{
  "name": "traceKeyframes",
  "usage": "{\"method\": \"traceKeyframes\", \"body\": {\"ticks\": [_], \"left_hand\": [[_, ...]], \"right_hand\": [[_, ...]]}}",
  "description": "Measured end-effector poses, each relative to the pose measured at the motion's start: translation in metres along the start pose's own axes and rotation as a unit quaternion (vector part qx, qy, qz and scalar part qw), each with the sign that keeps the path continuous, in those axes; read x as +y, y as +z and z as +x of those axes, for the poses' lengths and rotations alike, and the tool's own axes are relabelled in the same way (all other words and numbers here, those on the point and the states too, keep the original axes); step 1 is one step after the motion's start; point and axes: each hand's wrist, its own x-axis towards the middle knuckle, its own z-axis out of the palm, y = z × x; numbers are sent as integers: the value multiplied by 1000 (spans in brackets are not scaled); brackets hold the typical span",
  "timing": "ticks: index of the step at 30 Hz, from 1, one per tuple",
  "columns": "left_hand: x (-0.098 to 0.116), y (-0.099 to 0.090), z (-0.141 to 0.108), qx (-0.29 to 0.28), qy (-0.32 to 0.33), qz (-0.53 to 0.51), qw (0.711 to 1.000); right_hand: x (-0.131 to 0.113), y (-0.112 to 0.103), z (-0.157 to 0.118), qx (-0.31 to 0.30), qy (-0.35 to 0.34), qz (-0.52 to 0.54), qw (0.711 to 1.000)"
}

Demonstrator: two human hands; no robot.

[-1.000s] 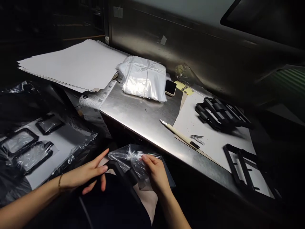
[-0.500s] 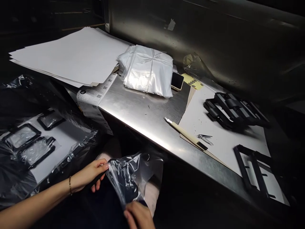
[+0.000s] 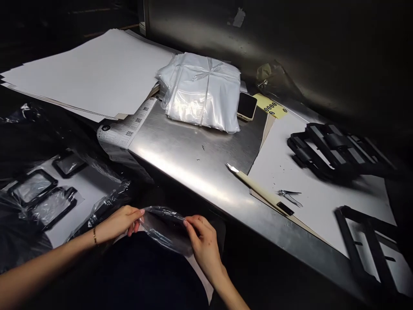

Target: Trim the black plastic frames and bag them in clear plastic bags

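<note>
A clear plastic bag (image 3: pixel 167 230) is stretched between my two hands over my lap, below the table's front edge. My left hand (image 3: pixel 121 223) pinches its left end between thumb and fingers. At its right end, my right hand (image 3: pixel 203 241) is closed on the plastic with thumb and index finger. To the left of my left hand, black frames (image 3: pixel 34 187) wrapped in clear plastic lie on a white sheet inside a large plastic bag.
On the metal table (image 3: pixel 193 159) are white sheets (image 3: pixel 87 73), a tied stack of bags (image 3: pixel 206 94), a phone (image 3: pixel 247 106), a craft knife (image 3: pixel 261 189), small snips (image 3: pixel 290 193), black parts (image 3: pixel 335 150) and a black frame (image 3: pixel 371 249). A metal wall stands behind.
My right hand has moved up and right, spreading the plastic bag wider between my hands. The camera view has shifted slightly, so the table items appear further right.
</note>
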Motion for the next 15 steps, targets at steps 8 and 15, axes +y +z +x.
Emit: {"method": "traceKeyframes", "body": {"ticks": [8,15], "left_hand": [[5,9,-25,-246,-132,-330,902],[-13,42,11,-126,-179,-547,808]], "right_hand": [[-43,23,-23,-65,-170,18,983],[-9,75,-73,-77,-83,35,993]]}}
